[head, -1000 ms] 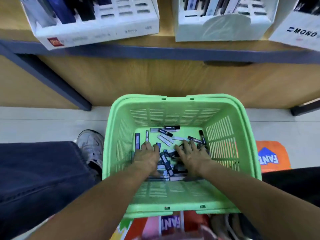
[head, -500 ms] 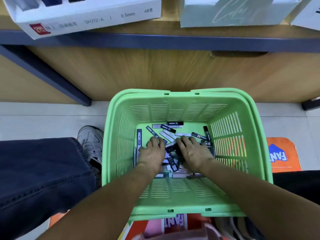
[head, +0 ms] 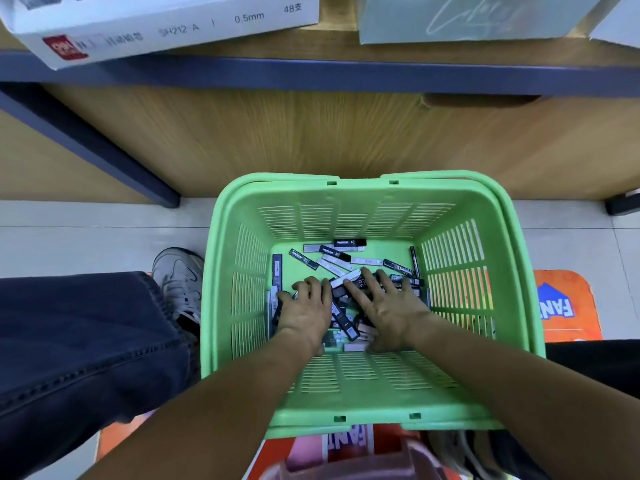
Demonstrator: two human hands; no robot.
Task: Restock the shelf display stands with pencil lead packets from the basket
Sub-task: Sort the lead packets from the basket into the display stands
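Observation:
A green plastic basket stands on the floor below the shelf, with several black, grey and white pencil lead packets loose on its bottom. Both my hands are inside it, on the pile. My left hand has its fingers curled down over packets at the pile's left side. My right hand lies with fingers spread and fairly straight on top of the packets; its thumb is hidden. On the shelf above are a white display stand marked 0.5mm and a pale stand; only their fronts show.
The shelf's dark blue edge runs across the top, with a slanted dark support at left. My jeans leg and grey shoe are left of the basket. An orange floor sticker lies at right.
Both hands have slid a little farther into the pile and closer together, shifting packets between them. The view has tilted down, so less of the display stands shows.

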